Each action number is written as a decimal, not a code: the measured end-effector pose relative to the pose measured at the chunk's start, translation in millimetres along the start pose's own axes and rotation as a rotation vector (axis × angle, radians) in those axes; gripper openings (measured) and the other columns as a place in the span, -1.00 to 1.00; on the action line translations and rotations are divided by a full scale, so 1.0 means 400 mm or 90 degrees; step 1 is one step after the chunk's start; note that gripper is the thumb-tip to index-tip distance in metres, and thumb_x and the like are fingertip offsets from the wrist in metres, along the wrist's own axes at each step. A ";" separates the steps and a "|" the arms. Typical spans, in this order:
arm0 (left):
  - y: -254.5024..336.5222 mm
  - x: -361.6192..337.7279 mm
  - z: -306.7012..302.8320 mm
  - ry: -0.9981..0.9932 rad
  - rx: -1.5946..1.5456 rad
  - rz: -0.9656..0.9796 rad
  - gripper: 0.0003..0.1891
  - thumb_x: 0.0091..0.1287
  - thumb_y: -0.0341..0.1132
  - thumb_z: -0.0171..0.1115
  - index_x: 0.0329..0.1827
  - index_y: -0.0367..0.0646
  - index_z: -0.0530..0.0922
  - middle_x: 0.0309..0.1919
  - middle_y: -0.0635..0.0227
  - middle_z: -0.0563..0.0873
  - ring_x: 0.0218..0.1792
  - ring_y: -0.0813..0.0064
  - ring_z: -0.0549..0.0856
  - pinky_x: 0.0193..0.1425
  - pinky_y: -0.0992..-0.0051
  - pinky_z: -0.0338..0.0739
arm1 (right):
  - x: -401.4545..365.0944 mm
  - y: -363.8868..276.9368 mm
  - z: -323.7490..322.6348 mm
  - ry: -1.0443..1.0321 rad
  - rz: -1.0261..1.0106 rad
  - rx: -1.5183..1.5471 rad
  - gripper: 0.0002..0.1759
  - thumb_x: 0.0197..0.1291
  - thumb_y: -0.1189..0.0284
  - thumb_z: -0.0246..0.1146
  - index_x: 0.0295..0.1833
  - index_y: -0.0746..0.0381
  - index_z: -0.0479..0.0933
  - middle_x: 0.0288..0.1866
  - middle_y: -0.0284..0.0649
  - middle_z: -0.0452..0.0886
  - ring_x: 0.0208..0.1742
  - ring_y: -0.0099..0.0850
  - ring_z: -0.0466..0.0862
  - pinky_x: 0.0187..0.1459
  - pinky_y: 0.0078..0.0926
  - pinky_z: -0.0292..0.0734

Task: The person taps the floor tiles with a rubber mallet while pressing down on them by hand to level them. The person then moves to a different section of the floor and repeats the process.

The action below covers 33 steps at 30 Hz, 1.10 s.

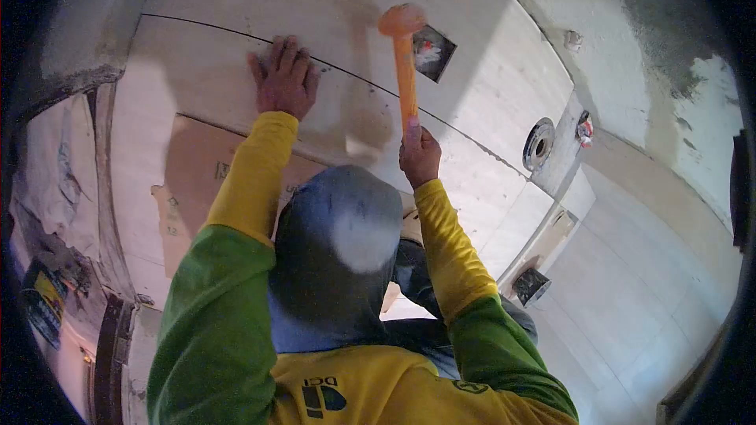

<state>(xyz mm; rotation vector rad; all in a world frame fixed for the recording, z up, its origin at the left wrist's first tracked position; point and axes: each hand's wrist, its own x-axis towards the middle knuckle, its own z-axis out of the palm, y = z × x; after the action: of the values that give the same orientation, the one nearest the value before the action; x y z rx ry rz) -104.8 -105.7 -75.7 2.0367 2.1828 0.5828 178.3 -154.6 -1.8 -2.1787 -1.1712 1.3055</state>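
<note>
My right hand (420, 156) is wrapped round the handle of an orange mallet (404, 63), whose head is raised next to a square cutout in the floor tiles. Spread flat on a large pale tile (213, 63), my left hand (287, 83) has its fingers apart, close to the dark joint line between two tiles. Under my left forearm lies a brown cardboard sheet (197, 165). The square cutout (433, 53) has something whitish and red inside.
A round drain fitting (539, 144) sits at the tiles' right edge, with a crumpled wrapper (584, 129) beyond it. Further down is a dark pipe end (531, 286). Rough walls (661, 47) border the right. A printed bag (45, 299) lies at the left.
</note>
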 end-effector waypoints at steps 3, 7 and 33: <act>0.003 -0.010 -0.002 -0.028 0.012 0.002 -0.58 0.40 0.02 0.09 0.11 -0.03 0.65 0.42 0.32 0.45 0.52 0.23 0.26 0.48 -0.40 -0.17 | -0.049 -0.070 0.017 0.054 -0.101 0.109 -0.30 0.43 -0.14 0.01 -0.46 0.31 0.46 -0.65 -0.16 0.44 -0.58 -0.39 0.47 -0.47 -0.29 0.40; -0.001 -0.010 0.007 -0.003 -0.001 0.012 -0.57 0.41 0.05 0.07 0.11 -0.02 0.65 0.43 0.32 0.43 0.53 0.23 0.24 0.47 -0.41 -0.18 | 0.042 0.002 0.012 0.059 -0.107 -0.126 -0.34 0.42 -0.11 0.06 -0.48 0.27 0.45 -0.66 -0.27 0.45 -0.62 -0.50 0.42 -0.53 -0.41 0.36; 0.242 0.112 0.053 -0.270 0.097 -0.107 0.31 -0.14 0.58 0.27 0.65 0.11 -0.05 0.63 0.06 -0.17 0.62 -0.01 -0.28 0.43 -0.49 -0.34 | -0.186 0.151 -0.110 0.190 0.052 0.306 -0.32 0.45 -0.19 -0.07 -0.45 0.20 0.41 -0.63 -0.29 0.46 -0.70 -0.51 0.45 -0.65 -0.49 0.37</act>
<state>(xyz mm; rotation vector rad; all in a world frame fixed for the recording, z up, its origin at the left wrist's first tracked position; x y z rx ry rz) -11.4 -54.5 -53.8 1.8055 2.1542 -0.0360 226.7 -244.7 23.9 -1.9843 -0.5863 1.1013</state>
